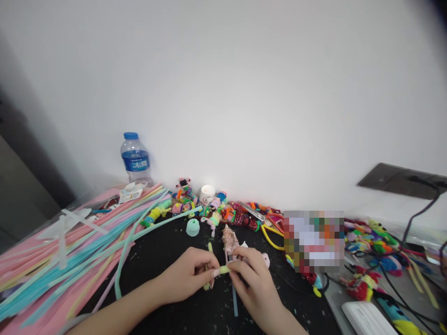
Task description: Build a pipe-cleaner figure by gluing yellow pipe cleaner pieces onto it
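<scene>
The left hand (193,273) and right hand (252,274) pinch a yellow-green pipe cleaner (224,269) at six o'clock, apparently one bent strip. A light, close-set grip should keep its fuzz uncrushed.

A water bottle (135,162) (blue-capped) stands by the wall (251,102).

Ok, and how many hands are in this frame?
2: the left hand and the right hand, side by side over the black work surface, fingertips meeting at a yellow-green strip. No other hand shows.
</scene>
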A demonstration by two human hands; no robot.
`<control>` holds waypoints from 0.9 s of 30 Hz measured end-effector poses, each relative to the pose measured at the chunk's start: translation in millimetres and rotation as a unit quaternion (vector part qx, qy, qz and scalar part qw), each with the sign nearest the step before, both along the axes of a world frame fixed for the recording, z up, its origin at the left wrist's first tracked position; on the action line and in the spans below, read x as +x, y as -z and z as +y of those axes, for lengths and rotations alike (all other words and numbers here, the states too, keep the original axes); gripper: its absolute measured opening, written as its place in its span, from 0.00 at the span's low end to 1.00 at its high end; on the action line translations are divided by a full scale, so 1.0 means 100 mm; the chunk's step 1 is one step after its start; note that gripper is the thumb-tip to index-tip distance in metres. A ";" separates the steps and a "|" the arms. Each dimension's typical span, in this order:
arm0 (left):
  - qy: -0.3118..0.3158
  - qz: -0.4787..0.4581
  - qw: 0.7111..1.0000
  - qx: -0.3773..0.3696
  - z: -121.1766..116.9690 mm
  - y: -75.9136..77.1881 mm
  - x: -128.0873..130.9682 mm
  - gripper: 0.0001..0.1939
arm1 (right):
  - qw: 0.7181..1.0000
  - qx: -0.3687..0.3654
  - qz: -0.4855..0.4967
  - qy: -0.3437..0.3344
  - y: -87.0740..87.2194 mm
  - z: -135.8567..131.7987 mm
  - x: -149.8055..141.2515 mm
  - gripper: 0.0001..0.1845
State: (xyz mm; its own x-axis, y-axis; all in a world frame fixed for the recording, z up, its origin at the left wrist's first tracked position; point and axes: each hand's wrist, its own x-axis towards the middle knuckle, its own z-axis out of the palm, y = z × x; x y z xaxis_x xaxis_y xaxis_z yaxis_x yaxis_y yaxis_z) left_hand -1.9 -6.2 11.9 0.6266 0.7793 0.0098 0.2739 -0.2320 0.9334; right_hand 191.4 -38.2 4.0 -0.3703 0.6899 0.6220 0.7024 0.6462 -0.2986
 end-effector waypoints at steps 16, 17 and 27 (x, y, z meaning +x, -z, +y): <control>0.018 0.104 0.960 0.257 0.04 0.05 -0.09 0.07 | 1.000 0.000 -0.009 0.006 0.00 -0.01 0.00 0.08; 0.025 0.114 0.956 0.269 0.04 0.06 -0.09 0.08 | 1.000 -0.002 -0.009 0.004 0.00 -0.01 -0.01 0.08; 0.045 0.159 0.931 0.326 0.05 0.09 -0.10 0.13 | 1.000 -0.019 -0.010 -0.009 0.00 -0.01 -0.01 0.07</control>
